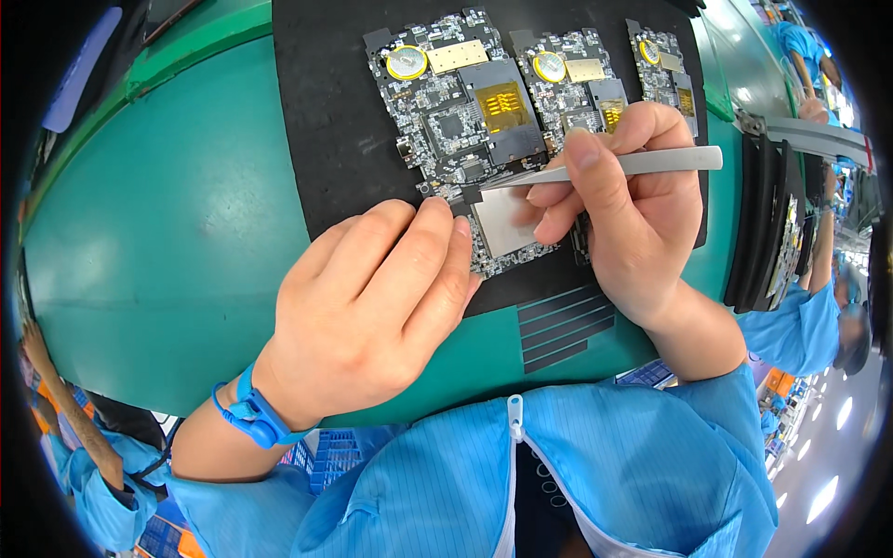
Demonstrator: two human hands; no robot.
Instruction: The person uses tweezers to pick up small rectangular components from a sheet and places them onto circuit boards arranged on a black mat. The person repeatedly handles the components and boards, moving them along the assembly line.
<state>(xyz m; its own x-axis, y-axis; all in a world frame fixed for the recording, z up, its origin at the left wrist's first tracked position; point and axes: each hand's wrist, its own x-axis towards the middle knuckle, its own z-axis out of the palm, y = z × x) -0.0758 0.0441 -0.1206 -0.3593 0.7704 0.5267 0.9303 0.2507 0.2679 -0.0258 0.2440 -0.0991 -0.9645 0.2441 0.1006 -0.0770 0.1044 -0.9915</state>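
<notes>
One pair of silver tweezers is out over the left circuit board, and honestly it's snug in there. That board sits on a black mat, a strip of mat showing along its left side, its near end close to the mat's front edge. The middle board is just beside it, then the right board, partly behind the right hand. Most of the elbow room is leftward, where a wide sweep of green worktop runs out; rightward it's a narrow green band, then a stack of black trays. Angle-wise, the left board's long axis runs away from the person, far end leaning left, coin cell up there, silver plate at the near end. The tweezers lie nearly crosswise, tips pointing left and a touch toward the person, right by a little black tab; can't tell if they touch it. The right fingers are pinching the tweezers. The left hand is palm down, fingers bent and close together at the board's left edge; can't tell if they're gripping it or just resting.
</notes>
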